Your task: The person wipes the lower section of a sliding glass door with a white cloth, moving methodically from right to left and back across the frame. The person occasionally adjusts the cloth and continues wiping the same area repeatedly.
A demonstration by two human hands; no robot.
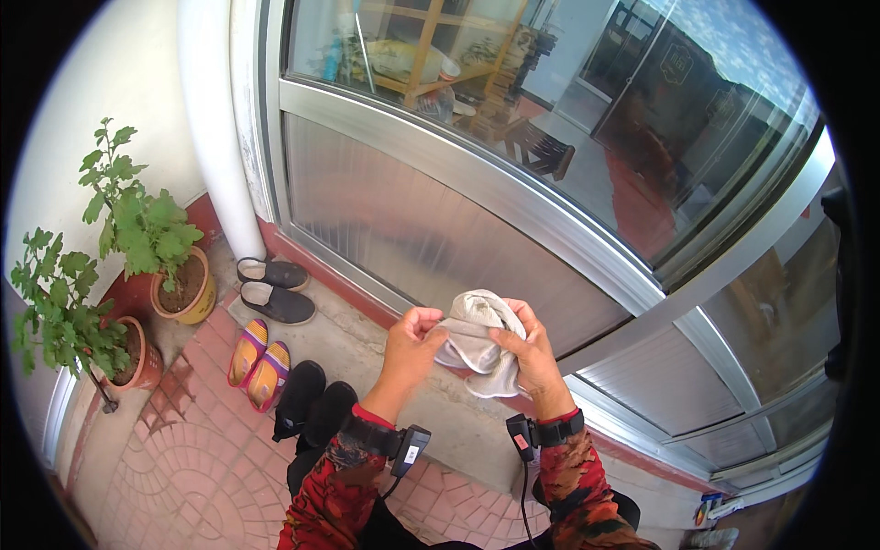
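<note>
A bunched, off-white ribbed cloth (478, 330) with a small dark stain near its top hangs between my two hands, above a concrete step. At its left edge, my left hand (411, 350) pinches the fabric between thumb and fingers. On the opposite side, my right hand (536, 354) grips a fold, its thumb in front and its fingers partly hidden behind the cloth. A loose flap droops below the right thumb. Each wrist wears a black strap with a small cabled device.
Dark slip-on shoes (278, 302), colourful striped shoes (260, 364) and black shoes (313, 405) stand along the concrete step (440, 419). Two potted plants (185, 295) are at left beside a white pipe (220, 124). An aluminium-framed glass front (447, 220) rises ahead.
</note>
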